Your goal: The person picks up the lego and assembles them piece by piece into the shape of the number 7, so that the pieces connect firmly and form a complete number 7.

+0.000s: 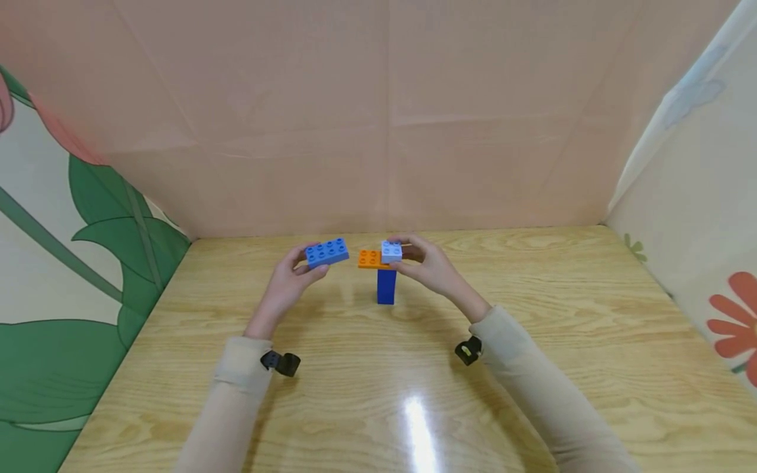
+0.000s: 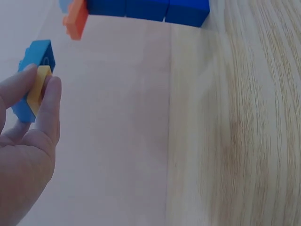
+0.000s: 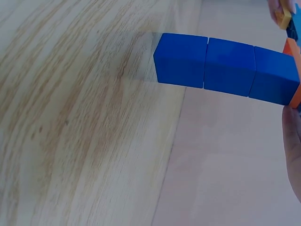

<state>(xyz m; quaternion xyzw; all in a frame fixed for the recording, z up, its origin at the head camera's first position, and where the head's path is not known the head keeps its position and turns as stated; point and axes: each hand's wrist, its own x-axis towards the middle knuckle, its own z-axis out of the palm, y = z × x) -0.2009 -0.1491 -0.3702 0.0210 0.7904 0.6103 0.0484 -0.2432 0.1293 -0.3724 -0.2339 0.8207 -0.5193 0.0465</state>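
Left hand: fingers curl around a mid-blue studded plastic brick, held above the tabletop, just left of the tower. Right hand: fingers pinch a pale blue square plastic brick seated on a flat orange plastic brick. That brick caps a dark blue stacked-brick column standing upright on the light wood-grain tabletop. A pink backdrop and floral side panels enclose the area.

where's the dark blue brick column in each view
Head: the dark blue column stands upright at table centre, under the orange brick, between the two hands.
Left wrist: it runs along the top edge, with the orange brick at its left end.
Right wrist: it crosses the upper right, three stacked bricks.
Shared landmark: the orange brick on the column's end.
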